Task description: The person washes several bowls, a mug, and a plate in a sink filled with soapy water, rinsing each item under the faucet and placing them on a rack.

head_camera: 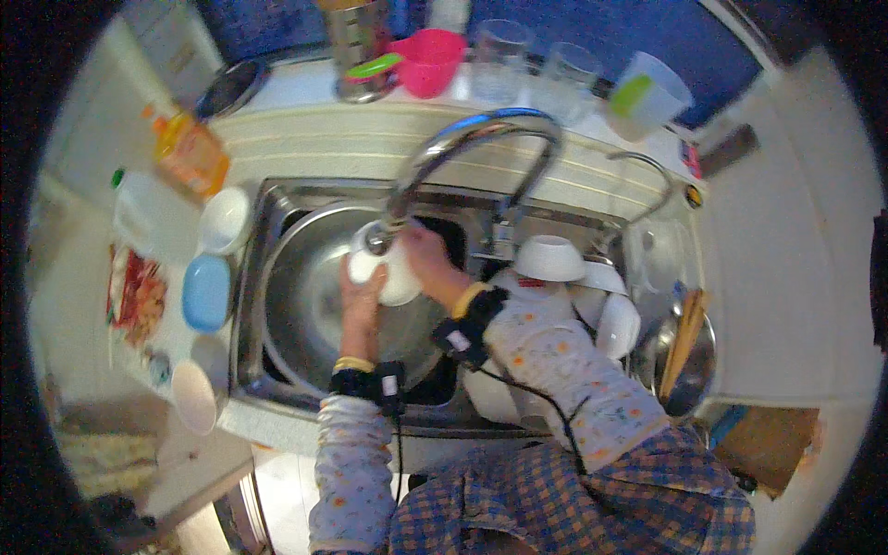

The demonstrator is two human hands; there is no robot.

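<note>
A white bowl [400, 281] is held under the curved chrome faucet [479, 128], above a large round metal basin [305, 298] in the left sink. My left hand [362, 291] grips its near left side, thumb towards the middle. Around the upper right side of the bowl is my right hand [427, 253], blurred, its fingertips partly hidden by the faucet. The faucet head [378, 238] is right over the bowl. White bowls [549, 258] are stacked in the right sink beside my right forearm.
Left of the sink are an orange detergent bottle [192, 156], a white bowl [225, 220], a light blue dish [207, 293] and a pale cup [194, 395]. Glass cups [501, 62] and a pink container [431, 64] line the back ledge. Wooden chopsticks [682, 343] lie across a metal bowl at right.
</note>
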